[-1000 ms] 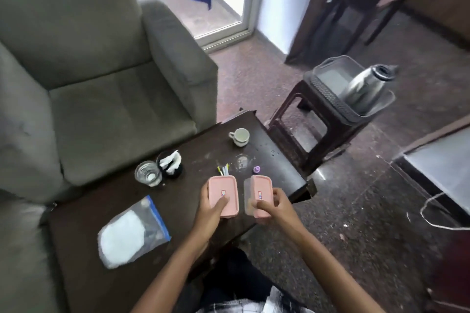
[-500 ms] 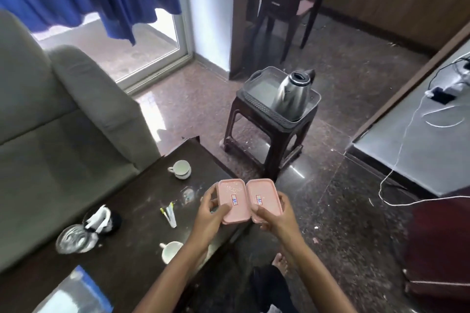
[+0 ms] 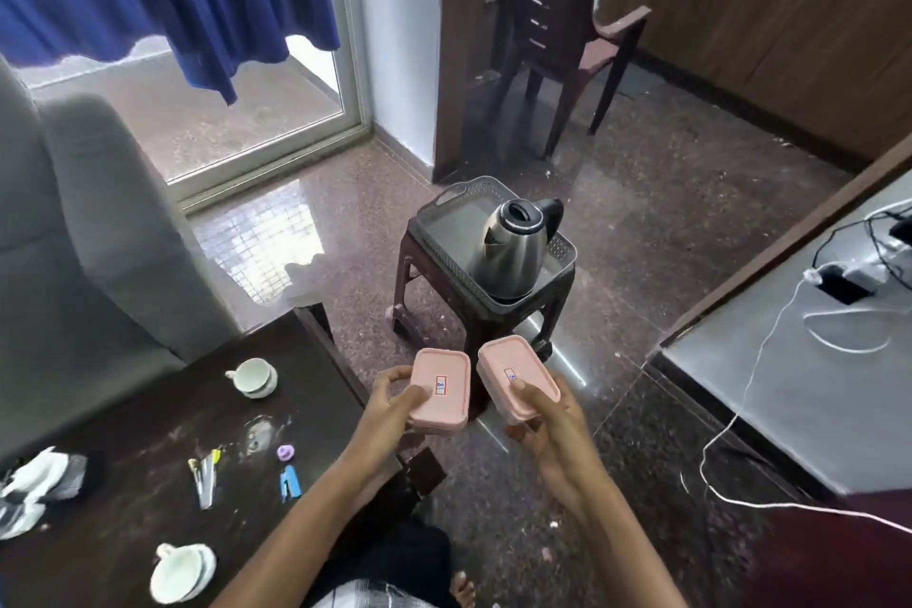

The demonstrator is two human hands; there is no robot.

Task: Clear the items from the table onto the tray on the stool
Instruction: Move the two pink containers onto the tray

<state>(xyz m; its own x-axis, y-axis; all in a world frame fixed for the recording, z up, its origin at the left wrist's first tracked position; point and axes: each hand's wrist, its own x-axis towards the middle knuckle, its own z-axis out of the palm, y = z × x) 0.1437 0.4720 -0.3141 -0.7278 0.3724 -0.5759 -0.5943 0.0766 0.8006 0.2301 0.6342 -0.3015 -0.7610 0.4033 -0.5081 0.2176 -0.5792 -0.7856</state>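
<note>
Carrying two pink boxes toward the tray

Holding one pink box in each hand, we have now lifted both off the table (image 3: 148, 484) and brought them out over the floor, near the stool (image 3: 486, 318). A second ago they were on the table's right edge. Our left hand (image 3: 390, 402) is closed around the left box (image 3: 440, 391), thumb on its lid; our right hand (image 3: 545, 420) grips the right box (image 3: 515, 378) the same way. The tray (image 3: 446, 225) waits farther ahead with only a kettle (image 3: 518, 244) on its right side, so the left part looks free. Two cups (image 3: 254, 376) (and some small things) remain on the table, so much work is left.
</note>
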